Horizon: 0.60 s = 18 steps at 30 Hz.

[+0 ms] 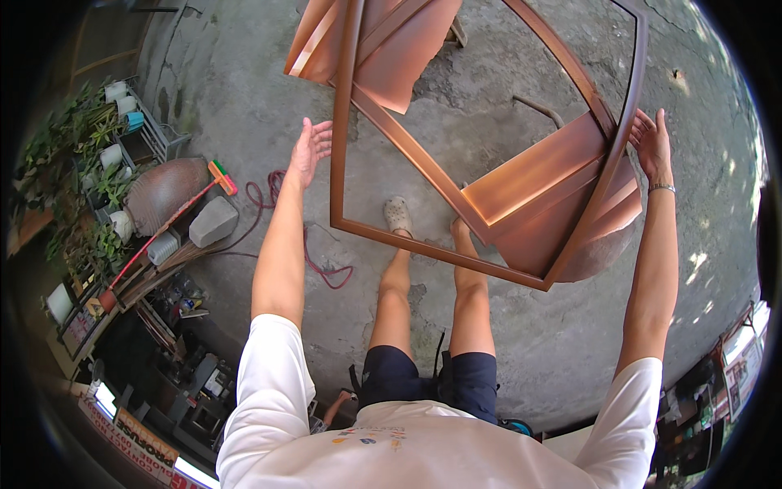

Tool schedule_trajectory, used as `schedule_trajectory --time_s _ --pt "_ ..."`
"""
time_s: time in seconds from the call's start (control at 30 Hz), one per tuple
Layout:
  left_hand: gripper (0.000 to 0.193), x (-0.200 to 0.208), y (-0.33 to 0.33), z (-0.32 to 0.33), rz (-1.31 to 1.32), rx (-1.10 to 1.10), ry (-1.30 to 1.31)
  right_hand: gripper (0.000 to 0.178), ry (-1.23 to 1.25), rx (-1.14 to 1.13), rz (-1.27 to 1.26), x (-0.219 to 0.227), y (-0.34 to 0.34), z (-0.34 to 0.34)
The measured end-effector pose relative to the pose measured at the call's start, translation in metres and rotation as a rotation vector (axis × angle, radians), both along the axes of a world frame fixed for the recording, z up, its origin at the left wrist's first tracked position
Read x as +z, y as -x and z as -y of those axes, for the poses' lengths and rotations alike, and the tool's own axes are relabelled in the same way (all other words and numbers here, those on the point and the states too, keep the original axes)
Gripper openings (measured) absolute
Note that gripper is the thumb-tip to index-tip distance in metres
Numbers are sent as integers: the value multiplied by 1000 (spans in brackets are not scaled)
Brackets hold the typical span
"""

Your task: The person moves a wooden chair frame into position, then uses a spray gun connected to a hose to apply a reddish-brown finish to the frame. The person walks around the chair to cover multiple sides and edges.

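A large brown metal frame [340, 163] with a slanted crossbar and copper-coloured panels [529, 167] lies between my two hands, over my feet and the concrete floor. What bears its weight I cannot tell. Just outside its left bar is my left hand [306, 153], fingers spread and stretched toward the metal, with nothing held. My right hand [654, 151] is at the curved right bar, thumb up. Its fingers reach the bar's outer edge and are partly hidden there; whether they touch it is unclear. More copper-coloured sheet [411, 65] shows at the top left of the frame.
A rounded grey-brown object [599, 257] lies under the frame's lower right. Beyond stands a bent rod [539, 107]. At left are a red hose [326, 273], a concrete block [213, 222], a big jar [167, 194], a red-handled broom [163, 228] and potted plants [102, 175].
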<state>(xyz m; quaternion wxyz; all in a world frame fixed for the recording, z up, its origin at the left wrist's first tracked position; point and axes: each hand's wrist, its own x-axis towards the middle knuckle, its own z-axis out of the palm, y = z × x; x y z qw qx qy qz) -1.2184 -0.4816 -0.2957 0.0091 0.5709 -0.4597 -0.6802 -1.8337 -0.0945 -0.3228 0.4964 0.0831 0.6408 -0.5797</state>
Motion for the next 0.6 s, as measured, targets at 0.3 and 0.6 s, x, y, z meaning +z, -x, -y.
schedule_trajectory --time_s 0.3,0.6 --pt "86 15 12 4 -53 89 -99 65 -13 -50 101 14 -8 10" --pt "79 38 12 8 -135 122 -164 63 45 -86 71 54 -26 16"
